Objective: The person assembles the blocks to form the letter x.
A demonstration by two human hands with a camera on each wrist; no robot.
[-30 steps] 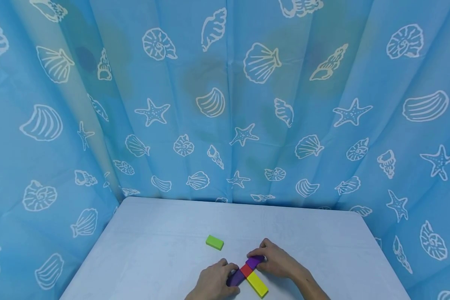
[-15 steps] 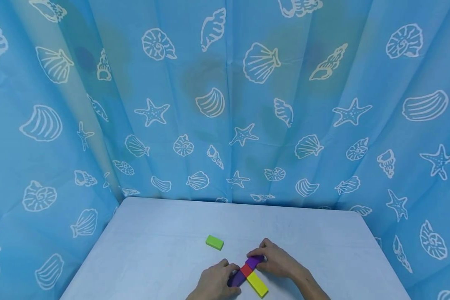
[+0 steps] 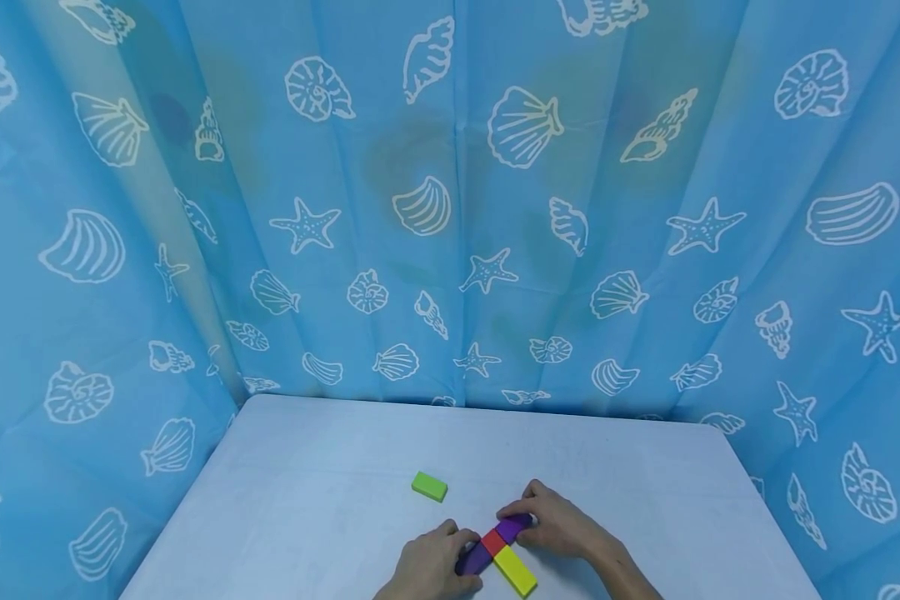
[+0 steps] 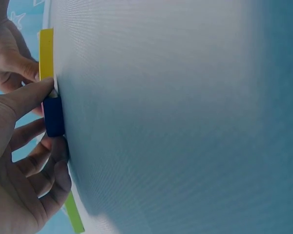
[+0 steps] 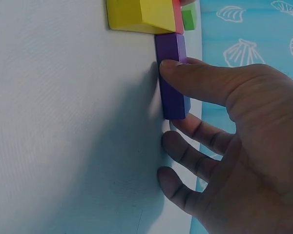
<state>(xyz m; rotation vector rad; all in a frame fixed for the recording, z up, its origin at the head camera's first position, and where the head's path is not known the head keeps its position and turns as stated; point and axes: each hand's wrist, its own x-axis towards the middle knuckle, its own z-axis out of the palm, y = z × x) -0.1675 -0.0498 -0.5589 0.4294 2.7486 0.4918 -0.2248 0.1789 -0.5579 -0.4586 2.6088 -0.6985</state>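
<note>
Four-sided toy blocks form a T shape on the white table. At its middle is a small red block [image 3: 493,542], with a yellow block [image 3: 516,572] running from it toward the near right. My left hand [image 3: 429,565] pinches the dark purple block [image 3: 473,561] on the red one's left, thumb on the near side and fingers on the far side. This block's end [image 4: 53,117] looks dark blue in the left wrist view. My right hand [image 3: 558,523] holds the other purple block [image 5: 171,92] between thumb and fingers, its end against the red and yellow blocks.
A lime green block [image 3: 429,487] lies apart, farther back and left of the hands. The white table [image 3: 307,500] ends at a blue curtain [image 3: 450,250] with white seashells and starfish, which surrounds its back and sides.
My right hand and its purple block have shifted very slightly to the right. Both hands keep their hold, and the green block stays in place.
</note>
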